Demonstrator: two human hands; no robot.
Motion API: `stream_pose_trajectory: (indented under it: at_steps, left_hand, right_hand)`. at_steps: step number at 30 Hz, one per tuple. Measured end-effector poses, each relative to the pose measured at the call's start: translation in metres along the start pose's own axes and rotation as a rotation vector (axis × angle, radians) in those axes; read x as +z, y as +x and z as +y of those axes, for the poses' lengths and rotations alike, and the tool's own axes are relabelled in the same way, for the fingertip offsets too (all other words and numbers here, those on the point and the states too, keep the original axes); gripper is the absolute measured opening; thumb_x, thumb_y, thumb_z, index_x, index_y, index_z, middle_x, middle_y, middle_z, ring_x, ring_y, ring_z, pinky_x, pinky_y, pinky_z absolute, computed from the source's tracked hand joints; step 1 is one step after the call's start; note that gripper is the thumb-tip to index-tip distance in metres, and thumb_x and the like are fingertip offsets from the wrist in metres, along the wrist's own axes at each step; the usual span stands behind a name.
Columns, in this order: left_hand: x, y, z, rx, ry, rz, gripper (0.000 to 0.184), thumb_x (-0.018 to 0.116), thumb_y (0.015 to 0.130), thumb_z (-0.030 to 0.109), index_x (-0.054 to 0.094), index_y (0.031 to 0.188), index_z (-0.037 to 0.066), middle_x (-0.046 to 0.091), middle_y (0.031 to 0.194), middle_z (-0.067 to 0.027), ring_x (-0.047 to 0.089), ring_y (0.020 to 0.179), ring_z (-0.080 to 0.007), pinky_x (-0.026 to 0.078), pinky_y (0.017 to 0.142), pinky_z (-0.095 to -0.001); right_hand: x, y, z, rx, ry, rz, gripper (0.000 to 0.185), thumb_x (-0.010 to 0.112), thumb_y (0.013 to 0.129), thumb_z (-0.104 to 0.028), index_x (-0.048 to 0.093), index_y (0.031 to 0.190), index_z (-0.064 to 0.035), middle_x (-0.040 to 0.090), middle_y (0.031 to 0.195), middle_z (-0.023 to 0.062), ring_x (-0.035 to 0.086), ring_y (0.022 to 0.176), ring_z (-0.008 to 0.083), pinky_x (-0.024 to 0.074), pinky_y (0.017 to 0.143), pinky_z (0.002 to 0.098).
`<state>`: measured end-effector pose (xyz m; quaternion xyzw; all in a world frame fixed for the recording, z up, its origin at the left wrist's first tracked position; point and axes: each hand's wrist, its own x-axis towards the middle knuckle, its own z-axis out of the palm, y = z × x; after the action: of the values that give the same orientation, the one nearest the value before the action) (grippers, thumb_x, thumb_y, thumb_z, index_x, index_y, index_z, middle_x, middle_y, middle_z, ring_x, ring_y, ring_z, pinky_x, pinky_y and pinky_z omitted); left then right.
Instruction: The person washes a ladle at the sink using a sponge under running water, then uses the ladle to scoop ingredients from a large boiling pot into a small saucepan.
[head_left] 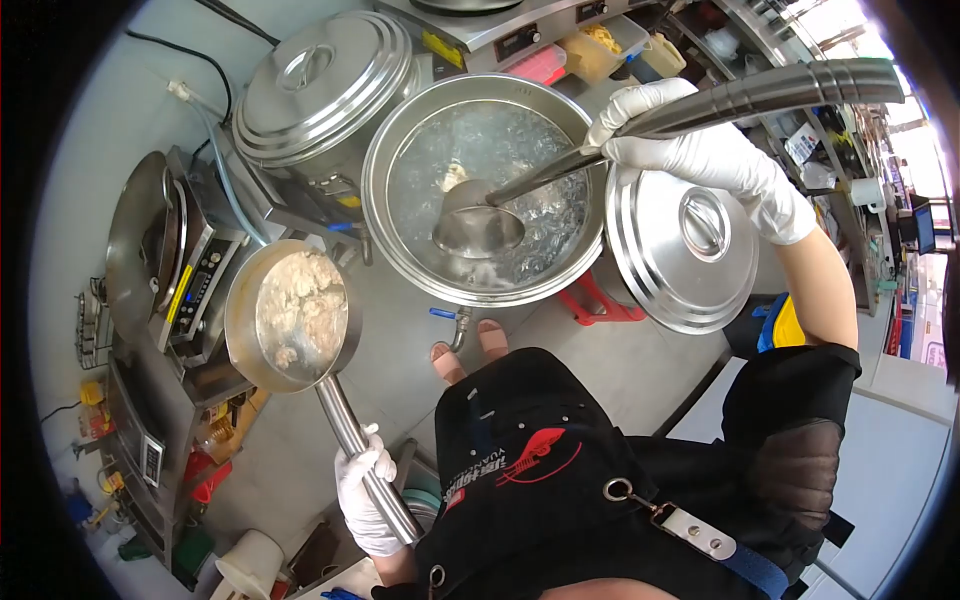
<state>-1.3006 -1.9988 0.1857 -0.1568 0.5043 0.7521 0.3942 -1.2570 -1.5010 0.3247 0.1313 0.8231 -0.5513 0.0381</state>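
My gloved left hand (366, 490) is wrapped round the long metal handle of a deep saucepan (238, 318). Pale cooked pieces, which look like meat, lie in that pan (300, 300). In my gloved right hand (690, 140) is the thick handle of a steel ladle (478, 232). The ladle's bowl is tilted over the liquid in a large round stockpot (385, 262). Bubbling, cloudy water fills this pot, and a pale piece (453, 176) floats near the ladle.
A lidded steel pot (325, 85) stands at the upper left. Right of the stockpot is a metal lid (680, 255), above a red stool (598, 300). A wok (135, 250) rests by the left wall. The stockpot's blue-handled tap (445, 314) sticks out near my feet.
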Motion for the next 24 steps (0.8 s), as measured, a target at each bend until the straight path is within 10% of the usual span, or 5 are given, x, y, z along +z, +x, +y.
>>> stream_pose_trajectory:
  at_steps: [24]
  left_hand:
    - [0.004,0.002,0.001,-0.023,0.014,-0.045,0.040,0.061,0.080,0.006,0.053,0.117,-0.005,0.051,0.077,-0.0052,0.050,0.058,-0.0117,0.043,0.052,-0.0266]
  right_hand:
    - [0.040,0.004,0.017,-0.174,-0.100,-0.011,0.015,0.068,0.083,-0.007,0.071,0.096,0.0000,0.069,0.089,0.0071,0.066,0.078,0.0123,0.0540,0.070,0.0261]
